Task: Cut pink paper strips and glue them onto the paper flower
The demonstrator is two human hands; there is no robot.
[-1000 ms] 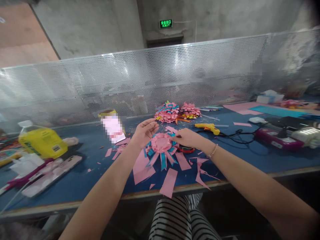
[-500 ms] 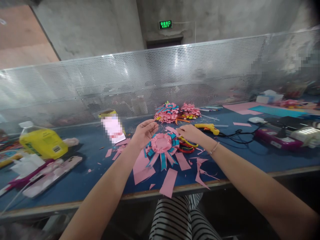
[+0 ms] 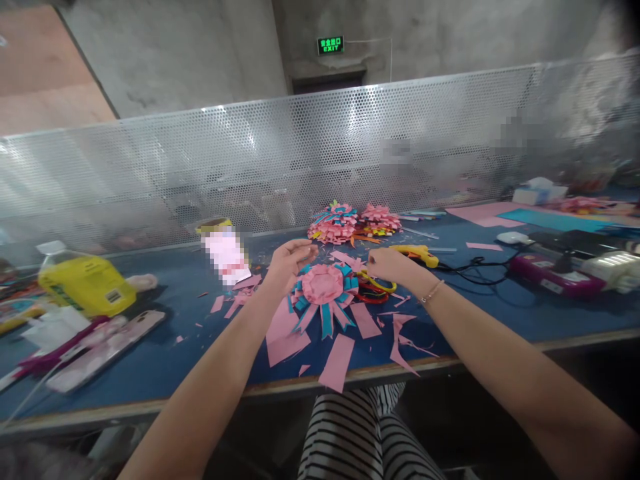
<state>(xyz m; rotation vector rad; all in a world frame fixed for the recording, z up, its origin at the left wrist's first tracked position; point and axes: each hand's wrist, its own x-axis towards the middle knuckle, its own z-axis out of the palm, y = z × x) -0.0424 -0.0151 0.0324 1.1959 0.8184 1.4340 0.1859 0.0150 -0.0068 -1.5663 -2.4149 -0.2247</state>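
Observation:
A pink and blue paper rosette (image 3: pixel 323 285) lies on the blue table in front of me, its ribbon tails toward me. At its upper left edge is my left hand (image 3: pixel 293 261), fingers bent and close together; whatever is between them is too small to make out. My right hand (image 3: pixel 386 264) is curled just right of the rosette, above yellow-handled scissors (image 3: pixel 383 287), its fingertips mostly hidden. Pink paper strips (image 3: pixel 337 363) are scattered around the rosette. Behind the hands sit finished-looking rosettes (image 3: pixel 334 225) in a pile.
A yellow glue gun (image 3: pixel 417 255) lies right of my right hand, its black cable running to a purple power strip (image 3: pixel 555 277). On the left are a yellow liquid bottle (image 3: pixel 90 283) and a phone (image 3: pixel 107 353). A perforated metal screen (image 3: pixel 200 167) stands behind.
My right hand has moved slightly right, away from the rosette and the pink strip beside it. My left hand has stayed nearly in place.

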